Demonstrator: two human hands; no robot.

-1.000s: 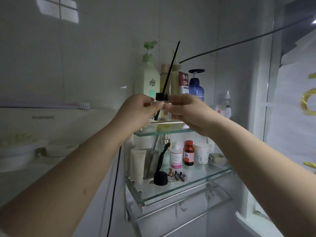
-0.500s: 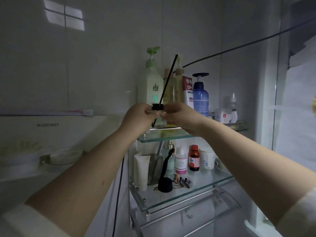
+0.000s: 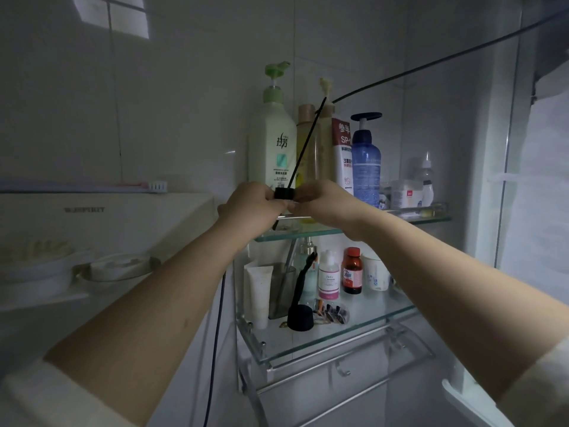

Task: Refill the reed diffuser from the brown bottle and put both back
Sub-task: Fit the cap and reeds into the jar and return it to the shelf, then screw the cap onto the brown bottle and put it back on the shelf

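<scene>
Left hand and right hand together pinch the black-capped reed diffuser just in front of the upper glass shelf, its reed slanting up-right, brown bottle on the lower shelf

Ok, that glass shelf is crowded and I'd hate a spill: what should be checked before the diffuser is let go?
1. Both hands on the diffuser: the left hand and right hand grip it at its black top: ok.
2. Its base resting on the top shelf: hidden by the hands, cannot tell.
3. The reed seated in the diffuser: ok, though tilted.
4. The brown bottle upright and capped on the lower shelf: ok.
5. Gap to the green pump bottle behind: cannot tell.
</scene>
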